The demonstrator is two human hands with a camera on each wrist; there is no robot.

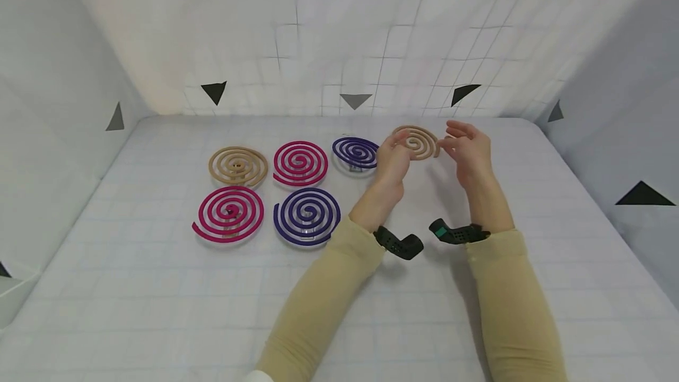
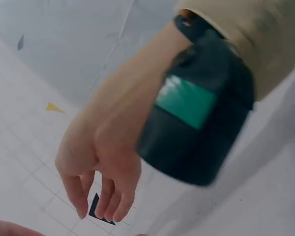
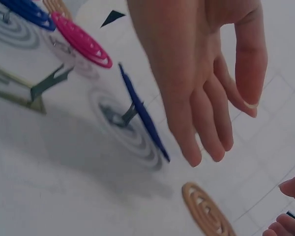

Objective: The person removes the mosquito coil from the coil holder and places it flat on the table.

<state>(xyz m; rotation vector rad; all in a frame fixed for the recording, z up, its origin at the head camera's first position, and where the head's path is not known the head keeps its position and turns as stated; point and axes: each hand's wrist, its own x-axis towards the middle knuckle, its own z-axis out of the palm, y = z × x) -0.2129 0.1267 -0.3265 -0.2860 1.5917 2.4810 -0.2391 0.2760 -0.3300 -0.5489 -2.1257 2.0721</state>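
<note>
Between the left hand [image 1: 392, 164] and the right hand [image 1: 469, 153], both of which I see with loosely extended fingers and no grip, the tan coil [image 1: 416, 144] sits by the fingertips (whether any finger brushes it, I can't tell from here). Just left of the left hand is a blue coil [image 1: 357, 152] on a stand [image 1: 356, 168]; farther left, two pink coils [image 1: 300, 162], another blue one [image 1: 308, 213] and a second tan one [image 1: 237, 165].
</note>
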